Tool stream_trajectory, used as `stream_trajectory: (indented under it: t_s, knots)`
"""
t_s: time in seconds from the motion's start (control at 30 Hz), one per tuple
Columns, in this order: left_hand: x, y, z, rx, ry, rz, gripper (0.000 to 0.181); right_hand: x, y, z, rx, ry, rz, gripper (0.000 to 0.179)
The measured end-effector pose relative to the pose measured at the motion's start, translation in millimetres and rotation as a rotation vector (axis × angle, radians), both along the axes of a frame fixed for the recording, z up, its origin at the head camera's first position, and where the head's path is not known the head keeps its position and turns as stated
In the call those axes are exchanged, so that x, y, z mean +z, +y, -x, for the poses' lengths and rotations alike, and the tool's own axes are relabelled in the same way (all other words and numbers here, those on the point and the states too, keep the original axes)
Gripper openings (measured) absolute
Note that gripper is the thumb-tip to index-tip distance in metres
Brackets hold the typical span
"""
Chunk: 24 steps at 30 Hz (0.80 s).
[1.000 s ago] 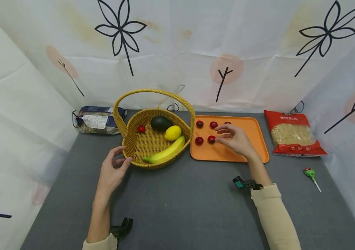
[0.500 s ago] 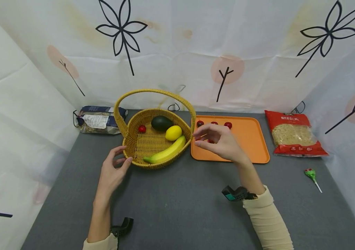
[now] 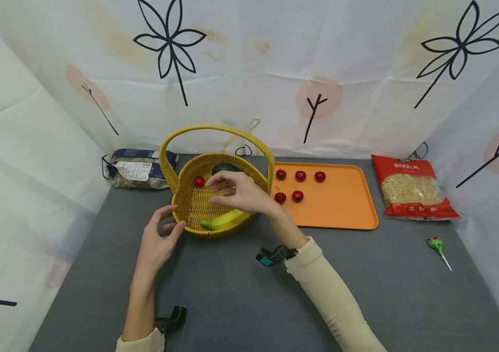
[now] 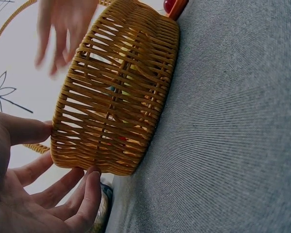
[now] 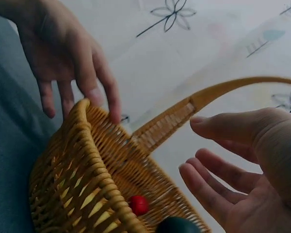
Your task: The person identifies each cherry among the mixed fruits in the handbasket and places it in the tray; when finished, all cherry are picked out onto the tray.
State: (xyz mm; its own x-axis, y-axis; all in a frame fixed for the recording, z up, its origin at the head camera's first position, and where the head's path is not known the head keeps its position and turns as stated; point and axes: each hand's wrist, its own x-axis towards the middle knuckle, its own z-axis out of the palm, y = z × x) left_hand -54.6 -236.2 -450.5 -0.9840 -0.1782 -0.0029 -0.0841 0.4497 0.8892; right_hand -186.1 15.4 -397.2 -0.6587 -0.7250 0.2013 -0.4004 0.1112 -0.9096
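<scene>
A yellow wicker basket (image 3: 187,208) with a tall handle stands at the back of the table. Its left front rim is held by my left hand (image 3: 159,239), thumb on the rim and fingers against the outer side in the left wrist view. Over the basket is my right hand (image 3: 242,193), thumb and fingers spread apart with nothing between them in the right wrist view. A red cherry (image 5: 138,205), a dark green avocado (image 3: 225,167) and a banana (image 3: 223,221) lie inside; the right hand mostly hides a lemon.
Right of the basket is an orange tray (image 3: 337,200) bearing several cherries (image 3: 300,176). A red bag of dry food (image 3: 414,188) and a green lollipop (image 3: 437,247) lie farther right. Behind the basket's left side is a dark blue bag (image 3: 139,169). Patterned cloth surrounds the table.
My right hand has moved left from over the cherries on the tray to over the basket, with no cherry in it. My left hand has stayed at the basket's rim.
</scene>
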Motion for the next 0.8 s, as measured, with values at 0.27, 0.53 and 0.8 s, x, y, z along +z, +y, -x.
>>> stream_trajectory:
  t_s: [0.27, 0.53, 0.8]
  knots:
    - [0.3, -0.1, 0.1, 0.0, 0.002, 0.008, 0.054, -25.4, -47, 32.8, -0.073, -0.088, -0.15, 0.042]
    - [-0.1, 0.9, 0.7, 0.001, 0.007, 0.004, 0.053, -40.4, -73, 41.8, -0.108, -0.049, -0.285, 0.05]
    - [-0.1, 1.3, 0.4, 0.001, 0.002, 0.009, 0.053, -43.6, -87, 40.2, -0.158, 0.0, -0.374, 0.043]
